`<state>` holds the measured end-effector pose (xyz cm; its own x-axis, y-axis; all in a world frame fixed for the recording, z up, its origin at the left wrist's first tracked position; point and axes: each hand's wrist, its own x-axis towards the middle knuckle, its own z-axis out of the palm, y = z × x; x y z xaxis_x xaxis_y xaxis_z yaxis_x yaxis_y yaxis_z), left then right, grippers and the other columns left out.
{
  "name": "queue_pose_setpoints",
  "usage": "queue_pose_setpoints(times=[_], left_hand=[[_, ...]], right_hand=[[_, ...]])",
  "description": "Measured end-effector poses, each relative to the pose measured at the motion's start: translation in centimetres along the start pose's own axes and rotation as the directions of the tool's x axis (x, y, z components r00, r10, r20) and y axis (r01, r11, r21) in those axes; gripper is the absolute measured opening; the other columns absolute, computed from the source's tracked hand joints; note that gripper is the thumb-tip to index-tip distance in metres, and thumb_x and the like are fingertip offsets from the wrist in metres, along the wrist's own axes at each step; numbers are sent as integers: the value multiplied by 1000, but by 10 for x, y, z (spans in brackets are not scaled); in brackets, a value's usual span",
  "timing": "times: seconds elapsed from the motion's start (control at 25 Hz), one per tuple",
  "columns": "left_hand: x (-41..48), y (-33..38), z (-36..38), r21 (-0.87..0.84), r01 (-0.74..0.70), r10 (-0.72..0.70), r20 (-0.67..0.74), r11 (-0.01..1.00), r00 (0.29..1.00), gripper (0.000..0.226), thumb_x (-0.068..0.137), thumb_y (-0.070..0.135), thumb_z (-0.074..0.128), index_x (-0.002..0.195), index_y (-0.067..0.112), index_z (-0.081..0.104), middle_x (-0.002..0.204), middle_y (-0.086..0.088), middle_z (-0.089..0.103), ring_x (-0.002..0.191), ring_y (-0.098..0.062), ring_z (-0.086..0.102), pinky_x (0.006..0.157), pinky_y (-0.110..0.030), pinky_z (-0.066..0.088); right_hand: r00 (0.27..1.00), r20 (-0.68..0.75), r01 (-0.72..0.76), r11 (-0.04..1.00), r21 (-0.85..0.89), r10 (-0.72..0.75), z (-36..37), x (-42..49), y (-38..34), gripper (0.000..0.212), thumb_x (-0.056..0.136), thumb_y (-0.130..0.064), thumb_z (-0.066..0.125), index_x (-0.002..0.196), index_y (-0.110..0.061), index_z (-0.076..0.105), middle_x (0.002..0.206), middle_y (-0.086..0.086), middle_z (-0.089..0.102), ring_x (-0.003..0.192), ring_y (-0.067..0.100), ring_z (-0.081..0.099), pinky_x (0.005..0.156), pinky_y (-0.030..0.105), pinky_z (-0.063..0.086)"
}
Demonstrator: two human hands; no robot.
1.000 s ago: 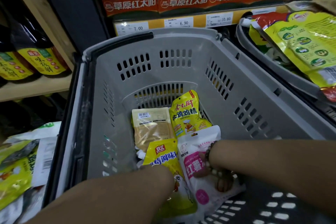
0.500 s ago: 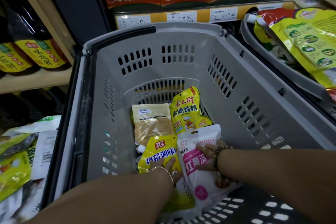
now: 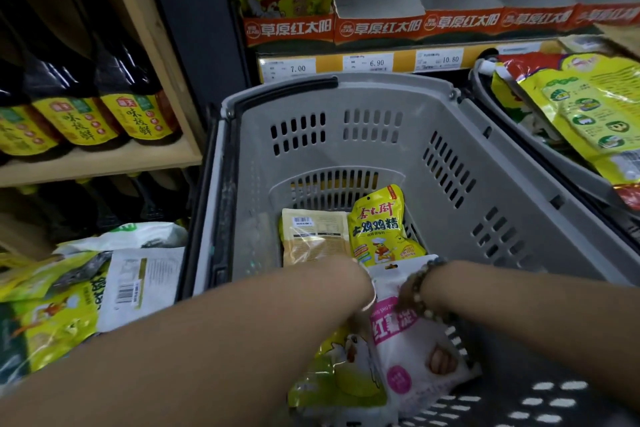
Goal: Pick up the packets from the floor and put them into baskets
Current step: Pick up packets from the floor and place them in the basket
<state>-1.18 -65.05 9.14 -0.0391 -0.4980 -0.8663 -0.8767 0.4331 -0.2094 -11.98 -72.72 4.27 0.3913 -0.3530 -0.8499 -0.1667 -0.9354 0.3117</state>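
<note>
A grey plastic basket point(image 3: 450, 121) stands in the middle of the head view. Inside lie a tan packet point(image 3: 313, 236), a yellow chicken-print packet point(image 3: 379, 225), a white and pink packet point(image 3: 401, 340) and another yellow packet point(image 3: 332, 378) nearest me. Both my forearms reach into the basket. My right hand point(image 3: 443, 362) grips the white and pink packet, its fingertips showing on the packet's lower right. My left wrist point(image 3: 360, 284) lies over the near yellow packet, and the left hand itself is hidden beneath it.
A second grey basket point(image 3: 540, 153) at the right holds yellow-green packets point(image 3: 588, 115). Several packets point(image 3: 69, 305) lie on the floor to the left. Dark bottles point(image 3: 104, 108) fill a wooden shelf at the left; a shelf with price tags point(image 3: 367, 63) runs behind.
My left arm has slid forward over the near yellow packet, hiding the hand. My right fingers have moved down and now wrap the white and pink packet's lower edge.
</note>
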Motion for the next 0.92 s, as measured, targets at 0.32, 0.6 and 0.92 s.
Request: queue_pose_setpoints(times=[0.32, 0.6, 0.92], left_hand=[[-141, -63, 12, -589, 4, -488, -666, 808, 565, 37, 85, 51, 49, 108, 22, 58, 109, -2, 62, 95, -24, 57, 71, -31, 47], [-233, -81, 152, -799, -32, -768, -588, 601, 252, 48, 85, 52, 49, 129, 32, 49, 127, 5, 56, 115, -19, 53, 87, -30, 46], [-232, -72, 289, -925, 26, -891, -356, 378, 282, 50, 87, 52, 48, 131, 29, 46, 132, 2, 51, 114, -22, 53, 82, -31, 47]], right_hand=[[740, -587, 116, 797, 592, 328, -85, -99, 17, 79, 79, -43, 67, 145, -25, 26, 143, 2, 41, 126, 19, 45, 99, 27, 38], [429, -799, 590, 538, 602, 422, -174, -135, -75, 61, 73, -26, 75, 128, -22, 51, 123, -2, 58, 113, 11, 55, 99, 25, 40], [491, -835, 389, 795, 465, 248, -249, -128, -171, 49, 82, -34, 67, 128, -25, 52, 131, -1, 51, 117, 16, 50, 86, 22, 37]])
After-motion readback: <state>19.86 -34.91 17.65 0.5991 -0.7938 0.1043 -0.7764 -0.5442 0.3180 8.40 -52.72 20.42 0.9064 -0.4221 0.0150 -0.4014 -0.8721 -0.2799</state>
